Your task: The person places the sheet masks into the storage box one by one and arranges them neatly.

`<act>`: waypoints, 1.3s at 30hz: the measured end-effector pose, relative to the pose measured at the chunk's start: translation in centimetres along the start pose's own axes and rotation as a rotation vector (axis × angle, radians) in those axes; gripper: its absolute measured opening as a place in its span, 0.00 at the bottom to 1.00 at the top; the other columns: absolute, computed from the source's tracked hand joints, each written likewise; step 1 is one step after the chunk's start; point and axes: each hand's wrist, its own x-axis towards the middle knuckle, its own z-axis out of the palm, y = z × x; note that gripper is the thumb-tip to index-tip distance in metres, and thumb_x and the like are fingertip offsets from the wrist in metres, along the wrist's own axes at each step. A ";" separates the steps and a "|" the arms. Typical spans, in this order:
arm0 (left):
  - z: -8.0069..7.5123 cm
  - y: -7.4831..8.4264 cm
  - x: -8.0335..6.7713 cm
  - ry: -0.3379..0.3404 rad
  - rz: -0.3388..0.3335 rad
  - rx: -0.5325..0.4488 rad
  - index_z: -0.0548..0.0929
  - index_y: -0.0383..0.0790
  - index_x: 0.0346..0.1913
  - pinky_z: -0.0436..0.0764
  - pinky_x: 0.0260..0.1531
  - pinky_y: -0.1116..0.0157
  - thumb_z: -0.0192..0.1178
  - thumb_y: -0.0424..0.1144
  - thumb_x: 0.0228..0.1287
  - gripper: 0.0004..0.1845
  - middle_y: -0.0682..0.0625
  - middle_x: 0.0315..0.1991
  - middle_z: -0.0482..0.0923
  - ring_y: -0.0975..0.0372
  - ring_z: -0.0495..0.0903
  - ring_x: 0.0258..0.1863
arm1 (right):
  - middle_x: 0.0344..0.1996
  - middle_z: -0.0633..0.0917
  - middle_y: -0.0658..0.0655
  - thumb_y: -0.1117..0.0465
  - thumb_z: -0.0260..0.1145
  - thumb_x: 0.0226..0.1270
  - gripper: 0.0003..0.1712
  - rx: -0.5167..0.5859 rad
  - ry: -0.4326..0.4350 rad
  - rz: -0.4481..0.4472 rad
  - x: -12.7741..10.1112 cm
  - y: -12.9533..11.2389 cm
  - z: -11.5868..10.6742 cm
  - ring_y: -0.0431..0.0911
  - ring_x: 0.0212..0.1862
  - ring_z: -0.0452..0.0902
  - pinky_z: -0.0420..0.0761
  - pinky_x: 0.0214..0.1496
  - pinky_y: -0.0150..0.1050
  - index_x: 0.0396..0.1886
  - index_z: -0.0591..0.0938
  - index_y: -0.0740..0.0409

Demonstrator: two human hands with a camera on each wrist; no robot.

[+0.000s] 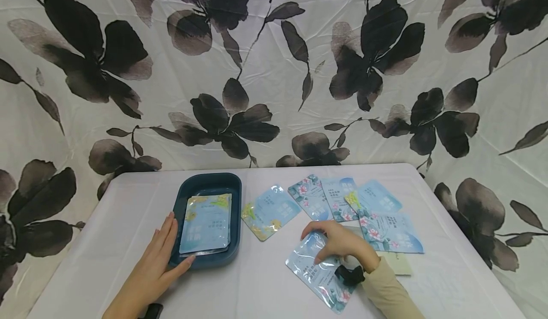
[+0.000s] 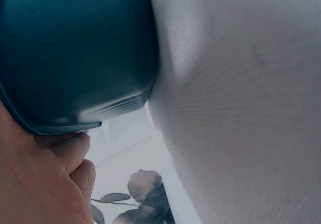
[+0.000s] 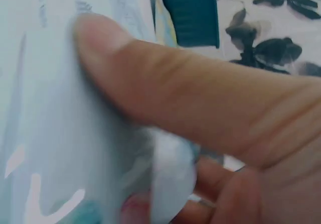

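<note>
A dark teal tray [image 1: 210, 180] stands on the white table and holds a stack of pale blue sachets [image 1: 207, 221]. My left hand [image 1: 164, 247] rests against the tray's near left corner, fingers straight along its side and thumb on the front rim; the left wrist view shows the tray wall [image 2: 75, 48] right above my fingers [image 2: 75, 148]. My right hand [image 1: 338, 243] pinches a light blue floral sachet [image 1: 314, 274] lying near the table's front. In the right wrist view my thumb [image 3: 165, 98] presses on that sachet [image 3: 60, 133].
Several more sachets lie spread to the right of the tray, among them one with yellow flowers [image 1: 270, 212] and a pink-flowered one [image 1: 391, 233]. A cream card [image 1: 398, 263] lies by my right wrist. Flower-printed cloth [image 1: 274, 72] hangs behind the table.
</note>
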 end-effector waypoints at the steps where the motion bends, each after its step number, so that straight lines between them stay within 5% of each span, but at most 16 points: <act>1: 0.0 0.0 0.0 -0.001 0.000 0.000 0.43 0.33 0.79 0.34 0.75 0.59 0.63 0.56 0.65 0.54 0.46 0.80 0.32 0.50 0.41 0.78 | 0.51 0.83 0.50 0.64 0.84 0.39 0.31 0.051 0.002 -0.013 0.1 0.4 0.1 0.47 0.46 0.75 0.75 0.51 0.40 0.47 0.85 0.44; 5: 0.1 -0.1 0.0 0.004 0.008 0.002 0.44 0.33 0.79 0.35 0.75 0.58 0.63 0.56 0.65 0.53 0.45 0.80 0.33 0.50 0.41 0.78 | 0.49 0.84 0.52 0.66 0.81 0.45 0.26 0.240 -0.001 -0.041 0.2 1.6 0.2 0.47 0.43 0.78 0.77 0.47 0.34 0.48 0.86 0.52; 9: 0.1 -0.1 0.0 0.009 0.015 0.012 0.44 0.32 0.79 0.35 0.75 0.58 0.63 0.56 0.65 0.53 0.45 0.80 0.33 0.49 0.42 0.78 | 0.46 0.86 0.55 0.65 0.79 0.50 0.17 0.295 0.013 -0.048 0.3 2.3 0.3 0.44 0.38 0.76 0.76 0.41 0.30 0.43 0.88 0.57; 17: 0.0 0.0 0.0 0.006 0.008 0.015 0.44 0.33 0.79 0.36 0.75 0.57 0.63 0.56 0.65 0.53 0.45 0.80 0.33 0.50 0.41 0.78 | 0.44 0.87 0.53 0.64 0.77 0.55 0.11 0.316 0.059 0.016 0.5 2.2 0.7 0.37 0.19 0.53 0.62 0.24 0.28 0.40 0.90 0.55; 20: 0.0 0.0 0.0 0.010 0.012 0.015 0.44 0.33 0.79 0.36 0.75 0.57 0.64 0.56 0.65 0.53 0.45 0.80 0.33 0.48 0.43 0.78 | 0.30 0.85 0.51 0.65 0.76 0.56 0.12 0.347 0.069 0.021 0.7 2.3 0.9 0.36 0.17 0.53 0.62 0.23 0.28 0.41 0.90 0.57; 23: 0.1 0.0 0.0 0.014 0.016 0.015 0.44 0.32 0.79 0.36 0.75 0.57 0.64 0.56 0.65 0.53 0.45 0.80 0.33 0.49 0.42 0.78 | 0.14 0.73 0.46 0.66 0.73 0.59 0.12 0.381 0.068 0.020 0.8 2.4 1.1 0.35 0.14 0.53 0.61 0.20 0.27 0.44 0.89 0.60; 27: 0.0 0.0 0.0 0.018 0.025 0.008 0.45 0.32 0.79 0.35 0.75 0.58 0.64 0.55 0.65 0.53 0.45 0.80 0.33 0.52 0.40 0.78 | 0.08 0.68 0.46 0.67 0.70 0.62 0.13 0.445 0.069 0.049 0.8 2.1 1.2 0.36 0.13 0.60 0.68 0.20 0.28 0.47 0.87 0.63; 32: 0.0 0.1 0.0 0.013 0.021 0.011 0.45 0.33 0.79 0.34 0.75 0.58 0.64 0.56 0.65 0.53 0.46 0.81 0.33 0.50 0.41 0.78 | 0.28 0.88 0.59 0.69 0.67 0.65 0.13 0.516 0.102 0.079 0.9 1.6 1.4 0.40 0.24 0.80 0.79 0.30 0.31 0.49 0.86 0.66; 39: -0.1 0.1 0.0 0.013 0.019 0.020 0.45 0.32 0.78 0.34 0.75 0.55 0.63 0.56 0.65 0.53 0.45 0.81 0.33 0.51 0.37 0.79 | 0.48 0.86 0.65 0.69 0.64 0.67 0.15 0.590 0.171 0.128 1.1 0.9 2.1 0.43 0.37 0.84 0.82 0.39 0.33 0.51 0.85 0.68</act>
